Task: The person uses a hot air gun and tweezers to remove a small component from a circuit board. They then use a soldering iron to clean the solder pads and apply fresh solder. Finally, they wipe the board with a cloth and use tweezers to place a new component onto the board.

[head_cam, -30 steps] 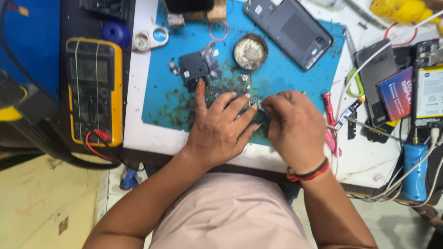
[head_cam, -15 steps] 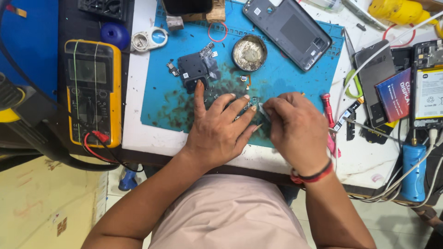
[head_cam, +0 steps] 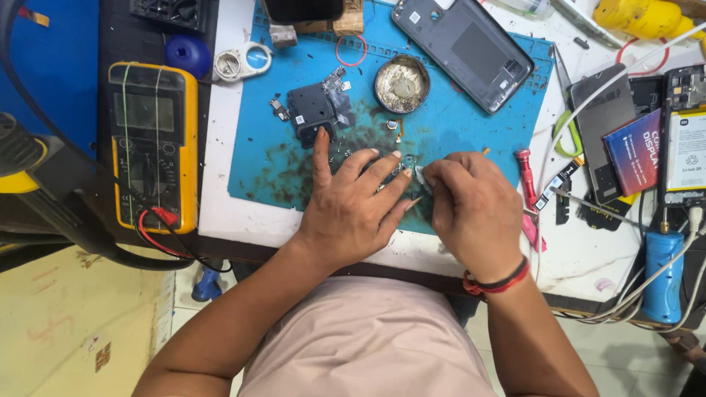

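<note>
A red-blue box [head_cam: 635,151] is seen at right; a small white bit [head_cam: 422,177] is pinched by the right hand [head_cam: 474,213], beside the spread fingers of the left hand [head_cam: 353,213].

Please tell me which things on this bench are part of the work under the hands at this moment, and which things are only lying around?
In use:
- left hand, pressed flat on the blue mat
- right hand, pinching a small pale piece

Lying about:
- yellow multimeter
- round tin
- dark phone back cover
- red screwdriver
- small black module
</note>
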